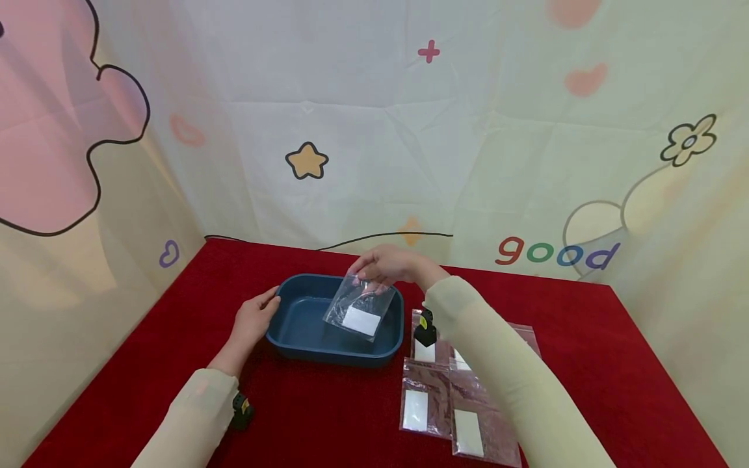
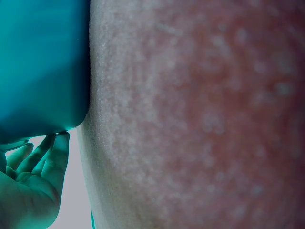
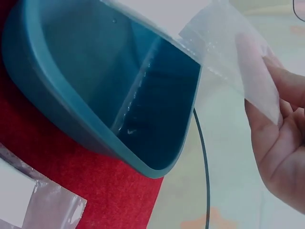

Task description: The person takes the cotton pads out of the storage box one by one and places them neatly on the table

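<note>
A blue rectangular tub (image 1: 295, 351) stands on the red cloth. Above its right half my right hand (image 1: 389, 265) pinches the top edge of a clear plastic bag (image 1: 339, 300), which hangs tilted and holds a white card (image 1: 361, 321). In the right wrist view, thumb and fingers hold the film of this plastic bag (image 3: 224, 43) beside the tub's rim (image 3: 57, 88). My left hand (image 1: 253, 320) touches the tub's left end. Its fingers (image 2: 56, 152) rest fairly straight against the outer wall in the left wrist view; forearm skin fills most of that view.
Several clear bags (image 1: 427, 408) with white cards lie flat right of the tub, partly overlapping and partly hidden under my right sleeve (image 1: 497, 351). A printed curtain (image 1: 374, 162) hangs behind the red cloth (image 1: 328, 416) and along both sides.
</note>
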`<state>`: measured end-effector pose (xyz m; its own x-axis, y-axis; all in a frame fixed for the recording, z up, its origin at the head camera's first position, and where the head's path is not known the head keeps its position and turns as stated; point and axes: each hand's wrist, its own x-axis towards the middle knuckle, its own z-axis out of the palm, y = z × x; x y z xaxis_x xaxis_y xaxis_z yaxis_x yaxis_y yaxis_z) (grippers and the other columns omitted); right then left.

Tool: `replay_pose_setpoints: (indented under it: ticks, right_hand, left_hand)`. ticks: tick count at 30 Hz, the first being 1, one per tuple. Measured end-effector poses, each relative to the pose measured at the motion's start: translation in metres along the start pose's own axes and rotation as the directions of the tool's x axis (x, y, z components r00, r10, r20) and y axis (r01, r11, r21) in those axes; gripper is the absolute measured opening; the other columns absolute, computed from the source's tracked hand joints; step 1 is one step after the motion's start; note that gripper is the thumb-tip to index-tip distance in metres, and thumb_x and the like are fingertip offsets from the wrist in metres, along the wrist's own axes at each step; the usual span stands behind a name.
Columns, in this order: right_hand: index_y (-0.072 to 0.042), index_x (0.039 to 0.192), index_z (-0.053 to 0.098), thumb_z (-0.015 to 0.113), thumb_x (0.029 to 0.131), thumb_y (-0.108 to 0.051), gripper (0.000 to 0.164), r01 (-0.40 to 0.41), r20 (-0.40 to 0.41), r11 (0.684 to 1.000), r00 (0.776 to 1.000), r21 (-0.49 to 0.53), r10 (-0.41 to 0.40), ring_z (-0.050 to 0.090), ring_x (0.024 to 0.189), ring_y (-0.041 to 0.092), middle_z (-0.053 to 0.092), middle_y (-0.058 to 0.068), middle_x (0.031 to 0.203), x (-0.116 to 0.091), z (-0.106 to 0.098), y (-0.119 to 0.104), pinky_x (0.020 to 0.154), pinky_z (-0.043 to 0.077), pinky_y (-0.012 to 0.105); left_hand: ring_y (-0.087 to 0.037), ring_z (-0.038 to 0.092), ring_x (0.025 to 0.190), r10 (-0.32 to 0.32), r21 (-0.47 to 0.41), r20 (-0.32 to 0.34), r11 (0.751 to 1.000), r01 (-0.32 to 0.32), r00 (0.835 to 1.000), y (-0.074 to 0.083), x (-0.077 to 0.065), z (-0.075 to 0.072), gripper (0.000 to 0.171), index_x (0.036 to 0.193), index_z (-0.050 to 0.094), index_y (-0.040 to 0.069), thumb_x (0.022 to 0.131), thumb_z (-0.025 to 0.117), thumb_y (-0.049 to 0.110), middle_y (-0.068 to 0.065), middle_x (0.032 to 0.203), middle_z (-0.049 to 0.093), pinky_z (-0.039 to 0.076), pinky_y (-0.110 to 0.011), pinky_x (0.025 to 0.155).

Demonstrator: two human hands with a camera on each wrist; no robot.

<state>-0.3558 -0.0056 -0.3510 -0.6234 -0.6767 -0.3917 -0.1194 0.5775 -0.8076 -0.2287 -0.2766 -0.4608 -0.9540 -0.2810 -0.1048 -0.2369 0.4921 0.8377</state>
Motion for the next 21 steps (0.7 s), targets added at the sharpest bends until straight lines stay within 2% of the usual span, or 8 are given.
replay_pose_setpoints:
  ticks: [6, 16, 21]
  right_hand:
    - [-0.007, 0.13, 0.069, 0.062, 0.101, -0.014, 0.03, 0.016, -0.027, 1.0, 1.0, 0.005, -0.016, 0.07, 0.072, 0.014, 0.075, 0.01, 0.106, -0.008, 0.002, -0.003, 0.069, 0.059, 0.022]
    - [-0.01, 0.133, 0.068, 0.063, 0.101, -0.016, 0.033, 0.032, -0.092, 0.999, 0.995, 0.028, -0.03, 0.066, 0.084, 0.016, 0.071, 0.013, 0.121, -0.017, 0.006, -0.002, 0.071, 0.058, 0.021]
    - [-0.01, 0.132, 0.069, 0.064, 0.101, -0.015, 0.033, 0.033, -0.124, 0.997, 0.992, 0.074, -0.024, 0.066, 0.083, 0.017, 0.07, 0.013, 0.12, -0.024, 0.008, 0.001, 0.069, 0.059, 0.021]
  left_hand:
    - [-0.043, 0.037, 0.15, 0.004, 0.002, 0.006, 1.0, -0.004, 1.0, 0.0, 0.001, -0.001, 0.049, 0.155, 0.041, 0.003, 0.109, 0.045, 0.021, -0.025, 0.161, 0.039, 0.039, -0.058, 0.12]
    - [-0.044, 0.039, 0.149, 0.008, 0.011, 0.002, 1.0, -0.008, 1.0, 0.0, 0.0, 0.0, 0.049, 0.155, 0.042, 0.003, 0.109, 0.045, 0.02, -0.025, 0.161, 0.039, 0.04, -0.058, 0.119]
    - [-0.044, 0.039, 0.149, 0.005, 0.009, 0.0, 1.0, -0.005, 1.0, 0.0, -0.001, 0.0, 0.049, 0.155, 0.042, 0.003, 0.109, 0.045, 0.02, -0.025, 0.16, 0.04, 0.04, -0.058, 0.119]
